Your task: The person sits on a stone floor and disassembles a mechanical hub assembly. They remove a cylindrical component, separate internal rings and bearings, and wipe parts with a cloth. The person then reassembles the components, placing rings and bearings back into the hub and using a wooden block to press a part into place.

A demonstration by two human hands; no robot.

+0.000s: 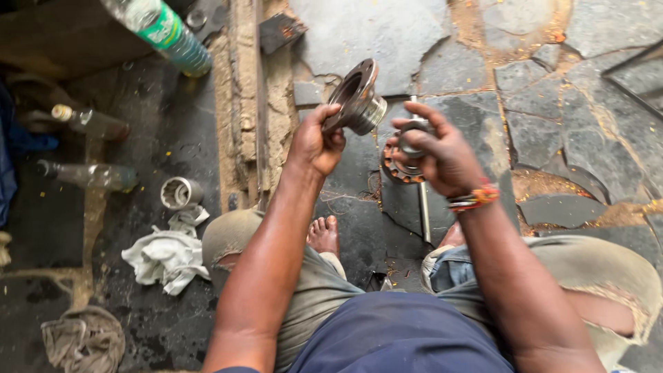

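The person is sitting on the stone floor (608, 145) and holding both hands up, a little apart, in front of the knees. The left hand (316, 144) is gripping a flanged metal hub (358, 98) by the lower edge of its flange, fingers wrapped over the rim. The hub is tilting so its bore is facing up and to the left, while its shiny cylindrical neck is pointing down and to the right, toward the other hand. The right hand (442, 155) is closing around a small rounded metal part (413, 137), just beside that neck but not touching it; how the part is shaped under the fingers is hard to tell. Directly below the right hand a toothed gear ring (399, 171) is sitting on a thin steel shaft (423, 207) that is lying lengthwise on the floor, running away from the person. Off to the left, a metal sleeve (181, 193), a white rag (168, 254) and a green-labelled bottle (171, 33) are lying well apart from the hands.
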